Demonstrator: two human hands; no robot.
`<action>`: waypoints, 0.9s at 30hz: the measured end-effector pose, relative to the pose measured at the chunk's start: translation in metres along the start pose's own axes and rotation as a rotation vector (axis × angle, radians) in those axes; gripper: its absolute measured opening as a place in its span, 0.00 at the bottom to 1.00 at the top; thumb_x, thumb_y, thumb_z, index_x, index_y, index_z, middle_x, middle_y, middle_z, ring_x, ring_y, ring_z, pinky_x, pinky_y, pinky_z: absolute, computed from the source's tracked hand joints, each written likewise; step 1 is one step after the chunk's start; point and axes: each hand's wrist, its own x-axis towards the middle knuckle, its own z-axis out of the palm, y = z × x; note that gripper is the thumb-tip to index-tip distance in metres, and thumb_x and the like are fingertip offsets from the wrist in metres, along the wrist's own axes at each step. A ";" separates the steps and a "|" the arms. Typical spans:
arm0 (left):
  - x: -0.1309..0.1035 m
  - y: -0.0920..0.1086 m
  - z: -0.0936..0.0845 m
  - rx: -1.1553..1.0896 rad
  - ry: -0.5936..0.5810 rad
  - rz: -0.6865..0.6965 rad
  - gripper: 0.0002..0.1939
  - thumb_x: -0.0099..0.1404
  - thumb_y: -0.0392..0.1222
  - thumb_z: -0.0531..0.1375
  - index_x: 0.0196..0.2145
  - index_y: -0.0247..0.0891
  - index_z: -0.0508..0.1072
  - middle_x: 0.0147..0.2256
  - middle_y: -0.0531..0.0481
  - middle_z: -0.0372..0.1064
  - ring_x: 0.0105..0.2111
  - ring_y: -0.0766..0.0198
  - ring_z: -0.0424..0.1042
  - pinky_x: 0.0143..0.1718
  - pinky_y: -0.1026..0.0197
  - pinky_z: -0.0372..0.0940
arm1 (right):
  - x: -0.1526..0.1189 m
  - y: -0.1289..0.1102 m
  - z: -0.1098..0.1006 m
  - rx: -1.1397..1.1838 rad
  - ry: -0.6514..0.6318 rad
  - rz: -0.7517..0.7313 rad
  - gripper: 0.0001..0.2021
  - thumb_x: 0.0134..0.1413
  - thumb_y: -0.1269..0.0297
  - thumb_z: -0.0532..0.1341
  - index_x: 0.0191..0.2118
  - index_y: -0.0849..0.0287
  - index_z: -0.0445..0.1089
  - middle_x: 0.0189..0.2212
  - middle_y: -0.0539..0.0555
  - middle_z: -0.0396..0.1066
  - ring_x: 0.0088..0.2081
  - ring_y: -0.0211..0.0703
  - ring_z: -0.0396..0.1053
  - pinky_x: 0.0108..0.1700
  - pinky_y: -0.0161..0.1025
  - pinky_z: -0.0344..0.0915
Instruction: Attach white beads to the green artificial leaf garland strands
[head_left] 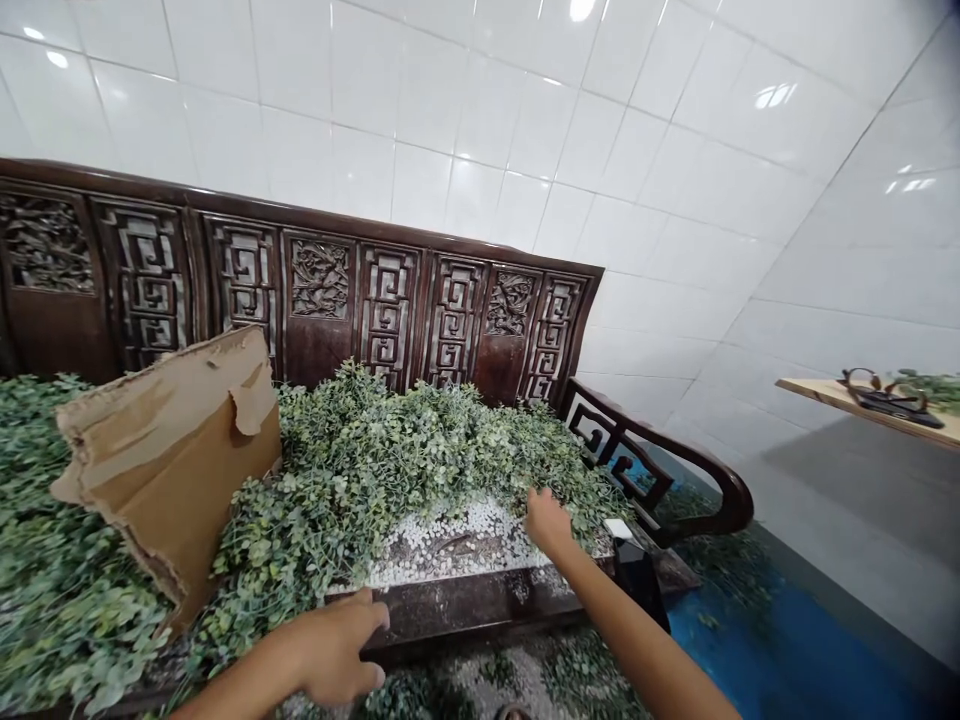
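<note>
A carved dark wooden bench (315, 290) is heaped with small-leaved green foliage sprigs (390, 450). A patch of its seat (450, 545) is bare, strewn with white bits. My left hand (337, 650) rests on the bench's front edge, fingers curled over it, holding nothing loose. My right hand (546, 520) reaches forward into the foliage at the right end of the seat; its fingertips are buried among the leaves, so I cannot see whether they grip any. A torn cardboard box (172, 450) lies tilted on the foliage at the left.
White tiled walls (525, 130) stand behind and to the right. The floor (787, 650) is blue, with sprigs scattered on it. A wooden shelf (870, 405) at the far right carries a dark object. A small black item (637, 575) stands by the bench's right armrest.
</note>
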 end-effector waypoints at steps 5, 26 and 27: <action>-0.008 0.008 -0.009 0.048 -0.063 -0.033 0.23 0.57 0.50 0.56 0.49 0.39 0.70 0.51 0.39 0.67 0.52 0.47 0.67 0.53 0.51 0.61 | -0.008 0.000 0.003 0.004 -0.052 0.010 0.16 0.62 0.61 0.59 0.52 0.61 0.65 0.50 0.58 0.67 0.46 0.47 0.70 0.46 0.49 0.70; 0.015 0.008 -0.037 -0.074 0.493 0.338 0.14 0.64 0.33 0.51 0.43 0.40 0.73 0.39 0.47 0.68 0.42 0.58 0.70 0.46 0.59 0.64 | -0.086 -0.124 -0.019 0.817 -0.359 -0.788 0.22 0.68 0.52 0.41 0.49 0.62 0.64 0.34 0.56 0.72 0.31 0.39 0.72 0.31 0.34 0.68; 0.016 0.005 -0.037 -0.066 0.516 0.295 0.11 0.66 0.37 0.51 0.37 0.38 0.73 0.39 0.46 0.68 0.42 0.57 0.70 0.47 0.58 0.64 | -0.082 -0.124 -0.013 0.771 -0.328 -0.770 0.21 0.69 0.54 0.42 0.49 0.63 0.64 0.35 0.58 0.72 0.33 0.40 0.72 0.33 0.36 0.68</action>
